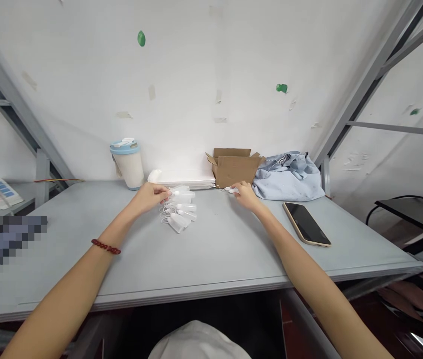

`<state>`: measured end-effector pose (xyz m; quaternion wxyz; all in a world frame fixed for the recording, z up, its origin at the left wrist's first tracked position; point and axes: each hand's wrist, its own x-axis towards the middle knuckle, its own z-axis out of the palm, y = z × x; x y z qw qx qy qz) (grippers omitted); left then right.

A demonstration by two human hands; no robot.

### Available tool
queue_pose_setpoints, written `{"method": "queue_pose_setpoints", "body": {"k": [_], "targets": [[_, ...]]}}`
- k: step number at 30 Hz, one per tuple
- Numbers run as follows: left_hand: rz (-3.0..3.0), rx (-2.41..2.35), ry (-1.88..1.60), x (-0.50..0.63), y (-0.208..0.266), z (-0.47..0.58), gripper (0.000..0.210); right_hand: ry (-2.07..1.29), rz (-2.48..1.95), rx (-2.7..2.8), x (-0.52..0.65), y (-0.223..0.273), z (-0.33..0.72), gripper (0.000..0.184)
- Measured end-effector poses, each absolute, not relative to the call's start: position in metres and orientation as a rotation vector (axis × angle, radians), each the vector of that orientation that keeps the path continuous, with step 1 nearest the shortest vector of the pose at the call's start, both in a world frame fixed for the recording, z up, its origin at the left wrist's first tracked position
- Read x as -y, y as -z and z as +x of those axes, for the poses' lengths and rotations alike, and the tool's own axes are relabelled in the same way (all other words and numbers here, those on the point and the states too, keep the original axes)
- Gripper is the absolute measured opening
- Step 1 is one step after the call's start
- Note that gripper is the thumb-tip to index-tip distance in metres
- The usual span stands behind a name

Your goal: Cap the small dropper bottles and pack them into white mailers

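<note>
A pile of small translucent plastic bottles [183,215] with white caps and thin white cord loops lies on the grey table, left of centre. At the pile's upper left, my left hand [150,195] has thumb and fingertips pinched on one of the bottles [177,194]. My right hand [246,195] rests low in front of an open cardboard box [235,170]. Its fingers are closed on a small white piece with a cord [229,190], mostly covered by the fingertips, so its exact kind is unclear.
Behind the pile lies a stack of flat white sheets or boxes [185,177]. A cup with a blue lid [129,165] stands at back left. Light blue cloth [289,179] is bunched right of the box, and a phone [306,224] lies nearer. Metal frame posts flank the table [196,259].
</note>
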<state>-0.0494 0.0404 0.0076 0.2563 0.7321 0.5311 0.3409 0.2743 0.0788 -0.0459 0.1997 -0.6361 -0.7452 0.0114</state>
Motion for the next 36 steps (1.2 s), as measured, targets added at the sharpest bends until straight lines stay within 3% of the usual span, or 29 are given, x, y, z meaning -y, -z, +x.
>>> {"method": "queue_pose_setpoints", "body": {"k": [8, 18, 31, 36], "targets": [[1.904, -1.554, -0.828, -0.041, -0.005, -0.047, 0.021, -0.034, -1.832, 2.161, -0.080, 0.049, 0.276, 0.033], [2.037, -1.805, -0.969, -0.043, 0.002, -0.042, 0.025, 0.062, -1.935, 2.184, -0.084, 0.050, 0.283, 0.035], [2.244, -1.508, -1.081, -0.023, 0.000, -0.021, 0.026, 0.089, -1.941, 2.261, -0.078, 0.040, 0.284, 0.021], [2.269, -1.436, -1.104, -0.020, 0.002, -0.017, 0.024, -0.080, -1.843, 2.156, -0.065, 0.026, 0.271, 0.016]]}}
